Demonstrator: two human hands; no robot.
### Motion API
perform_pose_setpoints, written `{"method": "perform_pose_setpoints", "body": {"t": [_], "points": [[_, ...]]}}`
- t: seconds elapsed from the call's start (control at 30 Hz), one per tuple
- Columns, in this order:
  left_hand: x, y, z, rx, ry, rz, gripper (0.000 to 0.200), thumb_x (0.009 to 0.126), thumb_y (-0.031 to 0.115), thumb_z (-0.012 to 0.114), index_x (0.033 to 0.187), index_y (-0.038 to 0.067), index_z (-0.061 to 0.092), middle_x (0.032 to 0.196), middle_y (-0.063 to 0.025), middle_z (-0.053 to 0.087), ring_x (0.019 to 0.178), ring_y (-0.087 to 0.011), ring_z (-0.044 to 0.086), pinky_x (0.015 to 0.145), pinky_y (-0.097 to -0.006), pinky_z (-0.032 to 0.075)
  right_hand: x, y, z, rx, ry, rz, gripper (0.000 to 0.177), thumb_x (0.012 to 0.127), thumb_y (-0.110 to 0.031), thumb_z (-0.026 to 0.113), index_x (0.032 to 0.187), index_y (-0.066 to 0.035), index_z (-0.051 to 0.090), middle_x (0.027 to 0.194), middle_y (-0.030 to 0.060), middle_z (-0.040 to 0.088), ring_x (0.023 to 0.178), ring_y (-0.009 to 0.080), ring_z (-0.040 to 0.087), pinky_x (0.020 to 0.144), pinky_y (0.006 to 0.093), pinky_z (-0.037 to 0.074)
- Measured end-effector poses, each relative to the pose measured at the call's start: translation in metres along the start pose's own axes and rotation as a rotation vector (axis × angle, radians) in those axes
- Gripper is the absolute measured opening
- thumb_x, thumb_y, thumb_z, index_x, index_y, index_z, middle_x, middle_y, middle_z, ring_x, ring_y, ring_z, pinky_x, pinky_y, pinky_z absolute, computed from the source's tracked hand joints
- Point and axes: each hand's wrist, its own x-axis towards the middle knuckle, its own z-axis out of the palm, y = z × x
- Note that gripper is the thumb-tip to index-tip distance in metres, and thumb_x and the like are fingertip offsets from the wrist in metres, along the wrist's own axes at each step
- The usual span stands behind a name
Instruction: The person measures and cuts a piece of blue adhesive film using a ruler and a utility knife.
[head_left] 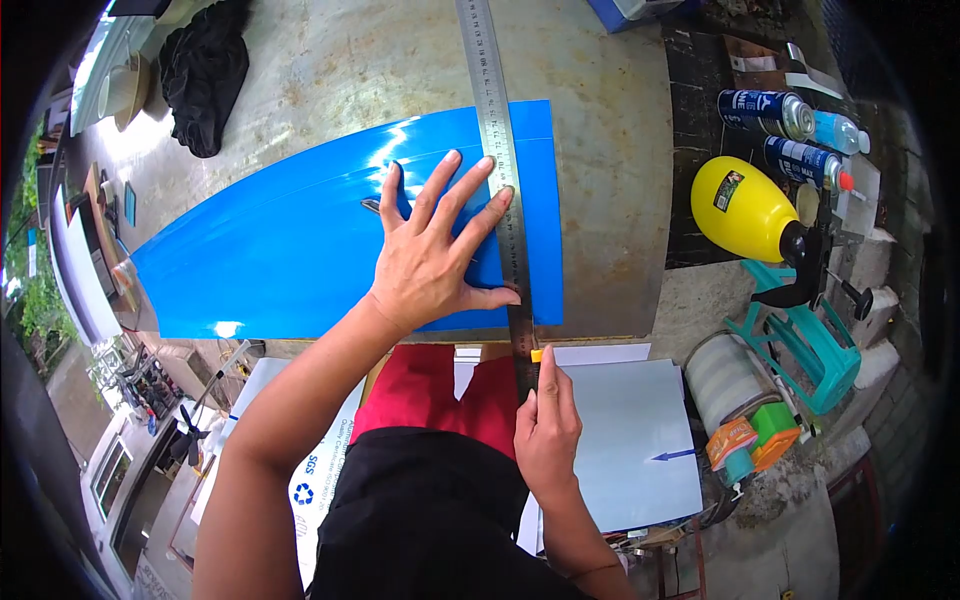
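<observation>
Closest of all is the person's black top (430, 510), with red cloth just above it. Past that is a big grey table (600, 150).

On the table lies a big blue sheet (290, 250). It is flat and shiny, and it looks thin, light and bendy. I think it could slide on the smooth table, and a hard grab could crease it. Pressing down flat on it looks better than pinching it.

A long metal ruler (495, 110) lies across the right part of the sheet, running from the far side to the near edge. It looks stiff and hard, and it may slip if nothing pushes on it.

The left hand (430, 260) is wide open and lies flat on the sheet. Its fingers (440, 185) are spread out like a fan. Two fingertips and the thumb touch the ruler.

The right hand (548, 430) is at the near end of the ruler, just off the table edge. It is closed around a small cutter (536, 355) with a yellow tip. The tip sits right by the ruler's side. Most of the cutter is hidden in the hand.
</observation>
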Motion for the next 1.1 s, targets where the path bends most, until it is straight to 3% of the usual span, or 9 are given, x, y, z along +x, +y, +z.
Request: {"method": "perform_pose_setpoints", "body": {"t": [0.47, 0.53, 0.8, 0.87, 1.1], "points": [[-0.001, -0.001, 0.001, -0.001, 0.0, 0.0, 0.111, 0.062, 0.085, 0.081, 0.152, 0.024, 0.057, 0.166, -0.0103, 0.043, 0.158, -0.0355, 0.032, 0.125, -0.0723, 0.01, -0.001, 0.0, 0.001, 0.022, 0.018, 0.008, 0.074, 0.09, 0.014, 0.057, 0.162, 0.0, 0.043, 0.13, 0.0261, 0.064, 0.111, 0.045, 0.07, 0.089, 0.0484, 0.058], [-0.001, -0.002, 0.003, -0.009, -0.004, -0.001, 0.111, 0.065, 0.087, 0.076, 0.155, 0.027, 0.055, 0.168, -0.0077, 0.041, 0.159, -0.0357, 0.031, 0.12, -0.0771, 0.012, 0.0, -0.001, 0.0, 0.021, 0.022, 0.003, 0.074, 0.09, 0.014, 0.057, 0.162, 0.0, 0.043, 0.129, 0.0261, 0.064, 0.111, 0.0452, 0.069, 0.089, 0.0484, 0.057], [-0.001, -0.003, 0.005, 0.008, 0.041, 0.027, 0.108, 0.068, 0.084, 0.076, 0.155, 0.023, 0.055, 0.166, -0.0081, 0.043, 0.158, -0.0348, 0.033, 0.122, -0.0744, 0.01, -0.001, -0.003, 0.001, 0.012, 0.042, 0.0, 0.075, 0.091, 0.014, 0.056, 0.163, -0.003, 0.043, 0.128, 0.0254, 0.064, 0.11, 0.0458, 0.069, 0.089, 0.0489, 0.057], [-0.001, -0.002, 0.006, 0.035, 0.046, 0.026, 0.111, 0.064, 0.084, 0.079, 0.154, 0.024, 0.055, 0.167, -0.0089, 0.041, 0.158, -0.0351, 0.032, 0.124, -0.0708, 0.01, 0.0, -0.002, 0.0, 0.035, 0.04, -0.009, 0.076, 0.091, 0.014, 0.056, 0.163, -0.004, 0.042, 0.13, 0.0248, 0.063, 0.11, 0.0455, 0.069, 0.088, 0.0485, 0.057], [-0.003, -0.001, 0.011, 0.052, 0.073, 0.031, 0.112, 0.063, 0.085, 0.08, 0.154, 0.025, 0.054, 0.168, -0.0071, 0.04, 0.159, -0.0339, 0.031, 0.123, -0.0726, 0.013, -0.002, -0.006, 0.001, -0.032, 0.026, 0.008, 0.082, 0.089, 0.012, 0.061, 0.166, -0.005, 0.038, 0.127, 0.0211, 0.062, 0.105, 0.042, 0.071, 0.082, 0.0481, 0.06]]}}
